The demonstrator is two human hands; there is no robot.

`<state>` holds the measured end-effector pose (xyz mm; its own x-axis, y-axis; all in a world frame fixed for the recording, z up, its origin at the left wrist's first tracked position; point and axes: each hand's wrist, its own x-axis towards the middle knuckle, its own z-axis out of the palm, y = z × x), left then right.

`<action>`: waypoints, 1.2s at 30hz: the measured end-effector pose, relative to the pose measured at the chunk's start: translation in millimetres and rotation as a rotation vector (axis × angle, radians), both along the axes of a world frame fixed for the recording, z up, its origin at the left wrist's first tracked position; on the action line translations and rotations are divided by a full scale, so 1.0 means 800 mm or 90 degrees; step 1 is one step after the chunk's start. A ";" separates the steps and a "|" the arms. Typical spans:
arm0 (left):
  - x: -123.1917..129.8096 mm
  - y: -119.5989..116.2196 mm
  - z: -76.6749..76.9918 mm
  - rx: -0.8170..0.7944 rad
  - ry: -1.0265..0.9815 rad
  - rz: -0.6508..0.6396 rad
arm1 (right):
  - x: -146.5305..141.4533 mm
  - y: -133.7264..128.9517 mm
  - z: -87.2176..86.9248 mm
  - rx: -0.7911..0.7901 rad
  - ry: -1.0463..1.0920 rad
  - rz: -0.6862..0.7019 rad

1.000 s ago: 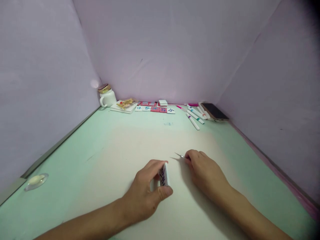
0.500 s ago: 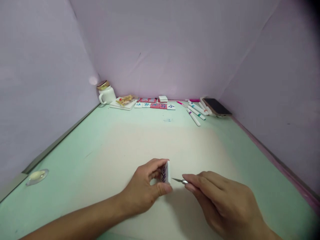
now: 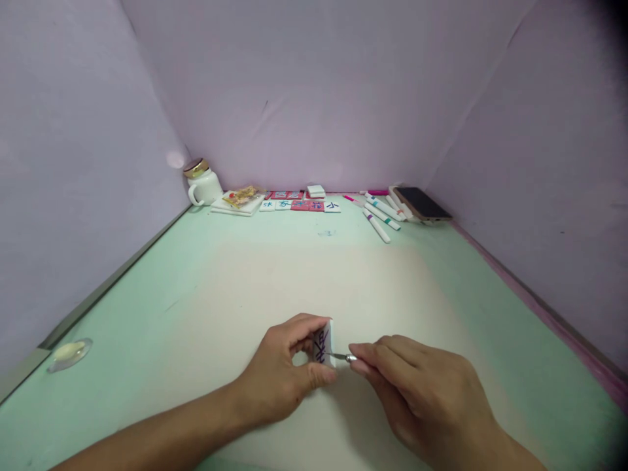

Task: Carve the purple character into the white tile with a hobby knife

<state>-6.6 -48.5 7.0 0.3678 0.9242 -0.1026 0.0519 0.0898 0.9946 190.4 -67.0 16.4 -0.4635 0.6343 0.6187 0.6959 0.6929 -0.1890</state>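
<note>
Between thumb and fingers, my left hand [image 3: 284,373] grips a small white square tile [image 3: 322,343] by its upper and lower edges. The tile stands on edge, and a dark purple written character shows on its face. My right hand [image 3: 422,386] is closed on a craft knife [image 3: 350,358] with a silver collar; most of its handle is hidden in the fingers. The knife points left, and its blade reaches the tile, its tip overlapping the tile's face in view. I cannot tell how far the blade touches or enters it.
At the back lie several red and white character tiles [image 3: 300,205], a stack of white tiles [image 3: 316,191], markers [image 3: 377,226] and a phone [image 3: 422,204]. A white mug [image 3: 205,188] stands beside a packet [image 3: 243,195]. A clear dish [image 3: 70,354] sits at left. Walls enclose the table.
My right hand has moved left, bringing the knife blade from just beside the tile onto it. The tile has turned slightly, showing more of its written face. The camera view has shifted a little.
</note>
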 end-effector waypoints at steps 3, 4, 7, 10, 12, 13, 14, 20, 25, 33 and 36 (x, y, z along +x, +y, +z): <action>-0.001 0.001 0.001 -0.001 0.003 -0.010 | -0.001 0.001 -0.002 0.007 -0.001 -0.009; -0.002 0.000 0.001 0.002 0.006 -0.014 | -0.002 0.001 -0.002 0.012 0.002 -0.010; -0.004 -0.001 0.000 -0.003 0.008 -0.034 | -0.001 0.002 -0.004 0.015 0.032 -0.004; -0.007 0.000 -0.003 -0.055 -0.017 -0.052 | 0.000 0.003 -0.005 -0.071 0.109 0.025; -0.009 0.002 -0.003 -0.094 -0.044 -0.061 | 0.001 0.004 -0.003 -0.170 0.180 0.041; -0.009 0.003 -0.002 -0.106 -0.056 -0.067 | 0.001 0.004 -0.002 -0.220 0.211 0.042; -0.010 0.005 -0.001 -0.113 -0.069 -0.071 | 0.001 0.005 0.000 -0.265 0.237 0.038; -0.010 0.009 0.007 -0.117 -0.088 -0.091 | -0.001 0.007 0.011 -0.419 0.280 0.028; -0.012 0.004 0.002 -0.036 -0.016 -0.050 | 0.003 0.004 0.005 -0.216 0.199 0.031; -0.010 0.002 0.005 -0.059 0.007 0.026 | 0.002 0.000 -0.002 0.113 0.031 -0.004; -0.008 0.001 0.007 -0.118 -0.022 0.023 | -0.001 -0.001 -0.005 0.113 0.066 -0.019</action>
